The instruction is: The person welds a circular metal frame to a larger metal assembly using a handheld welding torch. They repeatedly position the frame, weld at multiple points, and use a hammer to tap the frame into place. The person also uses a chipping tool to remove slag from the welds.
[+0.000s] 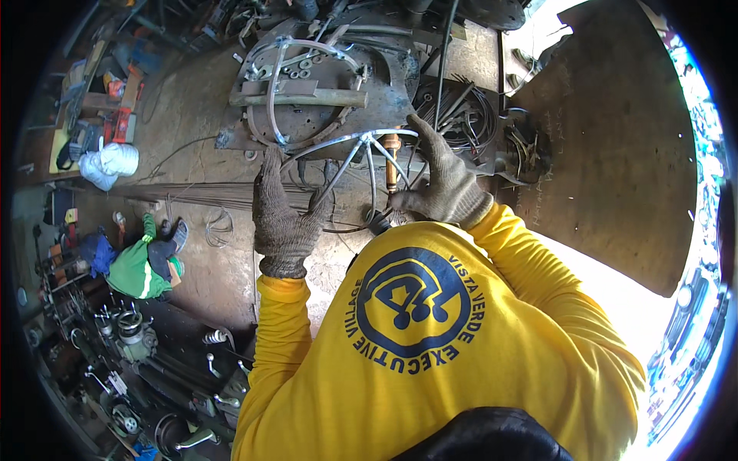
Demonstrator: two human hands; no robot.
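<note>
Between my two hands is a round metal frame (350,139) with a curved rim and several spokes that meet at the top of the rim. My left hand (288,219), in a brown knit glove, holds its left side, with fingers long against the rim and the thumb apart. On the opposite side my right hand (447,180), gloved alike, grips the rim between fingers and thumb. Part of the frame's lower edge is hidden by my gloves and yellow shirt. Behind the spokes shows an orange-brown cylindrical tool (392,157).
Beyond the frame, a steel plate (323,115) bears a welded ring (271,100), a flat bar (300,99) and washers. Coiled cable (461,127) lies to the right, near a large metal sheet (615,146). Long rods (207,194) extend leftward. A person in green (138,269) crouches left, above machinery (138,338).
</note>
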